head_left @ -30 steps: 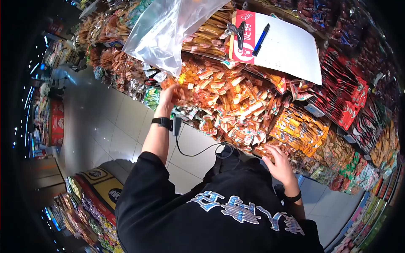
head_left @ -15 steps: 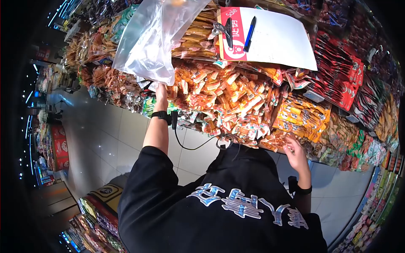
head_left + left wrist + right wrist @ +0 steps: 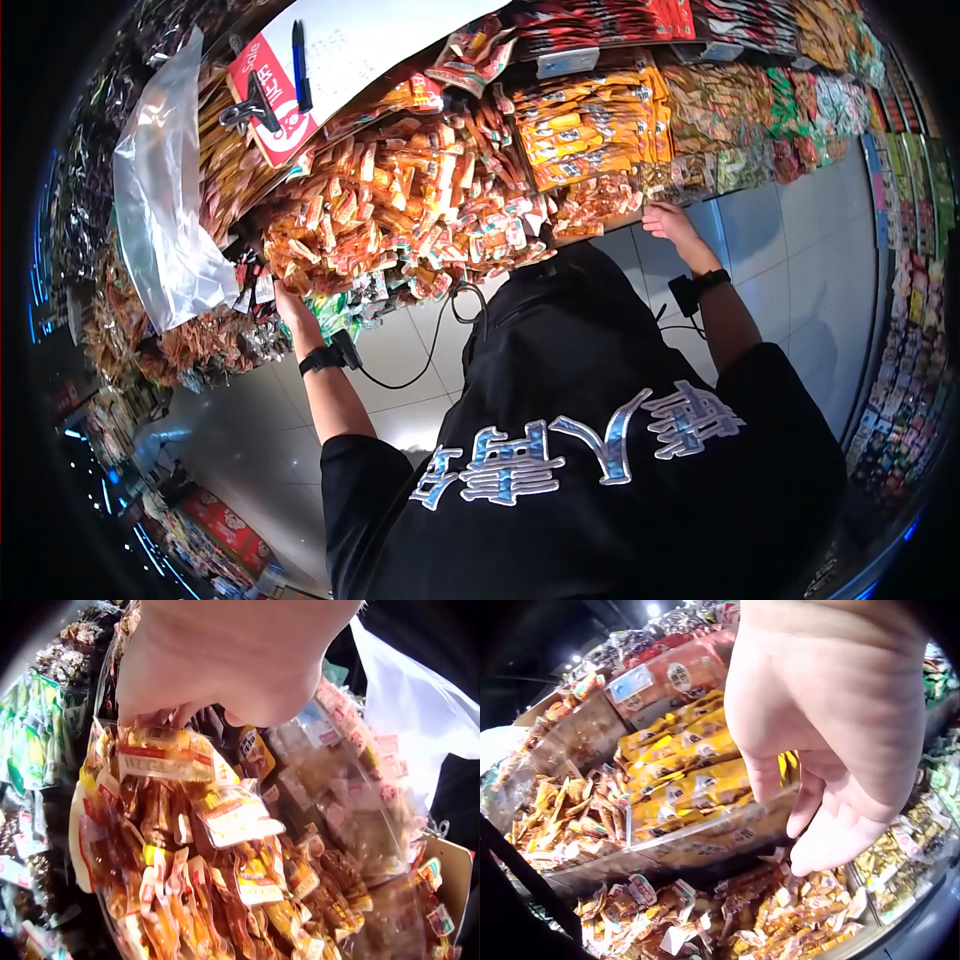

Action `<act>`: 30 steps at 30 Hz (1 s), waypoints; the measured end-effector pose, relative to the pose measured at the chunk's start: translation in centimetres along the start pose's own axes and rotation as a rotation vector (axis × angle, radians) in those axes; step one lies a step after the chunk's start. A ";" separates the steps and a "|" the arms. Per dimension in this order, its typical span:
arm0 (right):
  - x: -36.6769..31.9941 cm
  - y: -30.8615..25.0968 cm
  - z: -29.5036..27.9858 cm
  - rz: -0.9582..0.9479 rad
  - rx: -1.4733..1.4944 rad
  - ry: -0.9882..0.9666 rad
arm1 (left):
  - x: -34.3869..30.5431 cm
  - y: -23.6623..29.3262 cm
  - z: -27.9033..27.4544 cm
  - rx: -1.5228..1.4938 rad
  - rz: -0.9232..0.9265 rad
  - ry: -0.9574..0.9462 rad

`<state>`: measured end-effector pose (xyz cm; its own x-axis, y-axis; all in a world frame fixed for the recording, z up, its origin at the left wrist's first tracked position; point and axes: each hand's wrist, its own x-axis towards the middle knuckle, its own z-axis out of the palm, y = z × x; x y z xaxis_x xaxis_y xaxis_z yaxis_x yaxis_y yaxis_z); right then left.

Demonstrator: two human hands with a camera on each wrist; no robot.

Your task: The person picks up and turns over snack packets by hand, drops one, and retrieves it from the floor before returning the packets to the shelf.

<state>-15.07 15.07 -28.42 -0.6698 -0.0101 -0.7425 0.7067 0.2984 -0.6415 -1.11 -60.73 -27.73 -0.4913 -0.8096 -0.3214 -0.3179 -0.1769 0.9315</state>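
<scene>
My left hand [image 3: 298, 312] is at the left end of a bin heaped with small orange-brown snack packets [image 3: 370, 200]. In the left wrist view the left hand [image 3: 225, 664] bends down right at a clear packet with a red and white label [image 3: 169, 757]; most of its fingers are hidden, so I cannot tell whether they grip it. My right hand [image 3: 672, 222] hovers by the front edge of the shelf. Seen from its wrist, the right hand [image 3: 829, 742] has loosely bent fingers with nothing between them, over more orange-brown packets [image 3: 780, 915].
Yellow packets [image 3: 590, 125] fill the bin to the right. A clear plastic bag [image 3: 165, 200] hangs over the goods at left. Beyond the orange-brown packets lies a clipboard with white paper [image 3: 370, 35] and a blue pen [image 3: 301, 65]. A black cable [image 3: 405, 385] runs from the left wrist.
The head view has turned, so the shelf appears shifted left. My left hand has moved to the bin's left end, by the bag. My right hand has lifted away from the packets at the front edge.
</scene>
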 end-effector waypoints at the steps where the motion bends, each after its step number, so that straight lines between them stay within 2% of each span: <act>1: 0.4 1.2 -0.4 0.038 0.035 0.010 | -0.9 0.5 0.8 0.089 0.023 0.010; 5: 1.7 5.4 -0.9 0.116 0.016 -0.008 | 4.2 -3.0 -0.3 0.083 0.072 -0.039; 6: 2.1 6.1 -0.7 0.109 -0.036 0.006 | 2.7 -2.1 1.0 0.046 0.092 0.034; 8: 3.5 7.2 -0.2 0.136 -0.099 0.019 | 3.2 -2.2 0.6 0.044 0.048 0.011; 10: 4.4 7.8 0.6 0.183 -0.166 0.037 | -1.7 1.3 2.8 0.129 0.087 0.028; 12: 5.1 6.8 1.7 0.243 -0.246 0.058 | -2.5 -0.3 2.8 0.110 0.156 0.124; 15: 12.8 12.2 2.2 0.093 -0.618 0.248 | -7.9 0.3 4.8 0.194 0.197 0.172; 16: 13.4 11.7 2.3 0.080 -0.635 0.269 | -8.7 0.1 4.8 0.221 0.255 0.061; 17: 13.7 10.5 2.8 0.067 -0.651 0.291 | -12.8 2.8 7.1 0.269 0.116 0.134; 19: 14.0 8.0 3.4 0.074 -0.653 0.298 | -13.7 0.6 5.8 0.239 0.037 0.150; 21: 14.2 5.2 3.4 0.110 -0.625 0.271 | -15.7 -0.9 4.9 0.261 0.037 0.068; 22: 14.7 3.7 3.6 0.043 -0.552 0.292 | -17.2 -0.9 5.8 0.193 0.003 0.062; 23: 17.6 5.3 3.4 -0.031 -0.623 0.298 | -19.1 -1.3 6.3 0.122 -0.042 0.061; 25: 16.3 1.8 3.3 0.125 -0.492 0.214 | -21.3 -0.5 7.6 0.183 -0.084 0.039; 27: 21.0 4.4 3.1 0.184 -0.568 0.181 | -22.2 -1.0 7.9 0.177 -0.101 0.020; 28: 20.9 3.9 3.1 0.233 -0.530 0.165 | -22.8 -0.8 8.5 0.199 -0.115 0.011; 30: 26.7 9.6 3.1 0.168 -0.564 0.248 | -23.6 -0.5 9.1 0.220 -0.138 -0.014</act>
<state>-25.40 14.67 -55.01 -0.6409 0.2819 -0.7140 0.6233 0.7339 -0.2698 3.32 -36.42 -22.16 -0.4416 -0.7781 -0.4467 -0.5506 -0.1580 0.8197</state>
